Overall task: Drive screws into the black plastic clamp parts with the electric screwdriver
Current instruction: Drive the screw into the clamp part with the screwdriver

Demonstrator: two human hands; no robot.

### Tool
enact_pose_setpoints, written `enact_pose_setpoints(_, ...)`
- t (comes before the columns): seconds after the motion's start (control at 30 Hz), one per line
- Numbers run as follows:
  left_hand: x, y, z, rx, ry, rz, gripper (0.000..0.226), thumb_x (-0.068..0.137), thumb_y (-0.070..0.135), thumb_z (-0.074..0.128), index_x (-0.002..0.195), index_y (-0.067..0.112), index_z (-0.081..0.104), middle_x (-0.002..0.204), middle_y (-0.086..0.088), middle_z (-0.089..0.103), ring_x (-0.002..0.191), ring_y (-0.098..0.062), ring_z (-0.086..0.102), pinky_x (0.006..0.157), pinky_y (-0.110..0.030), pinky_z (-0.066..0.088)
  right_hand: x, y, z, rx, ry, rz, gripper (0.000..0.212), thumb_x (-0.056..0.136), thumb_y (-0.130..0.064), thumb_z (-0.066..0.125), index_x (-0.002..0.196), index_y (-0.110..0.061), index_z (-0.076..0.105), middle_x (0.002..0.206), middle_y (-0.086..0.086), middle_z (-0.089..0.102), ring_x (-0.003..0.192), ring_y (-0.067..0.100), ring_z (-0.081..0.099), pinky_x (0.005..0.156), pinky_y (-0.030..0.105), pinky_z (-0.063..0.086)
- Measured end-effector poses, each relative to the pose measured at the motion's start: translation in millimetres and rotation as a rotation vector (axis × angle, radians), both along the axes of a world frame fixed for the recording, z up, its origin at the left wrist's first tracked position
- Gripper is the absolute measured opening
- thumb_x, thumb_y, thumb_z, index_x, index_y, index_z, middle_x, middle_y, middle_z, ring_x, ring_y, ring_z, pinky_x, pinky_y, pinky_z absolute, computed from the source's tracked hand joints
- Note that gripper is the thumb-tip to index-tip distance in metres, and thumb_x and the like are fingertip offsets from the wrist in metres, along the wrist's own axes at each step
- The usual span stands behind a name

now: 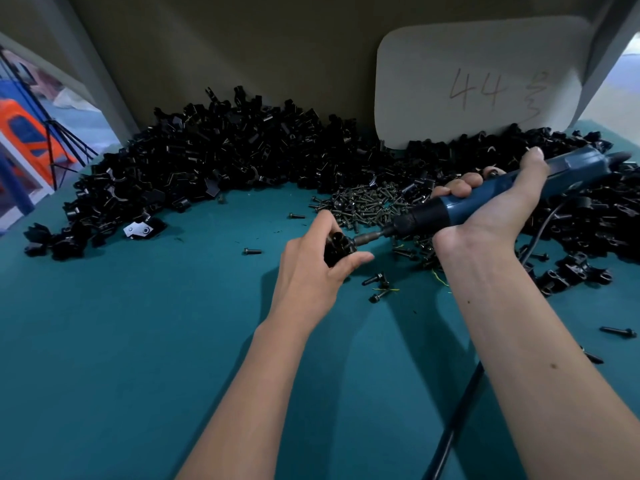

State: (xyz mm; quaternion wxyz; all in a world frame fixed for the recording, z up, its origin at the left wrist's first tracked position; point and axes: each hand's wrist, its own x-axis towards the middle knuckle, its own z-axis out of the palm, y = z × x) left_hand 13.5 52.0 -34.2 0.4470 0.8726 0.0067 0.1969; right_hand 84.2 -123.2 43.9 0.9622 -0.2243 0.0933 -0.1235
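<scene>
Fingers, left hand (308,268): curled round 1 black clamp part (337,245), thumb pressed along its near side.
Fingers, right hand (498,206): wrapped round the blue electric screwdriver (485,199).
Bit (369,237): touching the clamp part's right face.
Screw pile (363,202): just behind the hands on the green table (138,323).

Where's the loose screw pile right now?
Head view, centre right: the screw pile lies on the green table, in front of the clamp heap, just behind the screwdriver tip and left hand.
</scene>
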Motion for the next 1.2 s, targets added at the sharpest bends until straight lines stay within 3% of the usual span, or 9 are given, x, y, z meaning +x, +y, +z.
enact_pose_setpoints(0.13,1.5,-0.1,-1.3,0.028,-0.01,0.07,0.057,0.073,0.058,0.087,0.083,0.029,0.038,0.068,0.005,0.055,0.069,-0.016,0.049,0.052,-0.021,0.038,-2.0,-1.2,-1.8,-0.132,0.056,0.062,0.035,0.103,-0.054,0.054,0.093,-0.021,0.048,0.076,-0.004,0.049,0.059,0.011,0.05,0.058,0.026,0.047)
enact_pose_setpoints(0.33,0.7,-3.5,-1.6,0.108,0.042,0.066,0.05,0.082,0.057,0.078,0.08,0.026,0.039,0.061,0.008,0.048,0.056,-0.012,0.04,0.047,-0.029,0.028,-12.3,3.0,6.8,-0.138,0.04,0.109,0.039,0.106,-0.053,0.047,0.087,-0.02,0.046,0.073,-0.004,0.046,0.056,0.01,0.047,0.054,0.023,0.045)
enact_pose_setpoints(0.53,0.0,-8.1,-1.3,0.208,0.104,0.144,0.05,0.085,0.063,0.071,0.078,0.029,0.036,0.063,0.007,0.049,0.053,-0.01,0.042,0.046,-0.03,0.026,-13.9,3.5,4.1,-0.133,0.009,0.105,0.04,0.105,-0.053,0.048,0.084,-0.02,0.047,0.07,-0.003,0.045,0.056,0.011,0.045,0.055,0.024,0.044)
enact_pose_setpoints(0.83,0.3,-12.3,-2.5,0.288,0.099,0.169,0.051,0.089,0.061,0.07,0.075,0.03,0.031,0.065,0.009,0.049,0.055,-0.01,0.045,0.047,-0.032,0.027,-0.3,2.4,-16.0,0.04,-0.029,0.099,0.04,0.096,-0.053,0.062,0.078,-0.019,0.049,0.064,-0.005,0.046,0.048,0.011,0.04,0.051,0.025,0.039)
enact_pose_setpoints(1.2,0.3,-12.9,-2.6,0.279,0.093,0.192,0.054,0.087,0.06,0.072,0.075,0.028,0.031,0.064,0.009,0.048,0.055,-0.01,0.044,0.048,-0.033,0.025,-0.5,5.3,-19.0,0.035,-0.098,0.097,0.04,0.097,-0.053,0.061,0.079,-0.019,0.049,0.065,-0.004,0.045,0.049,0.011,0.04,0.052,0.027,0.04)
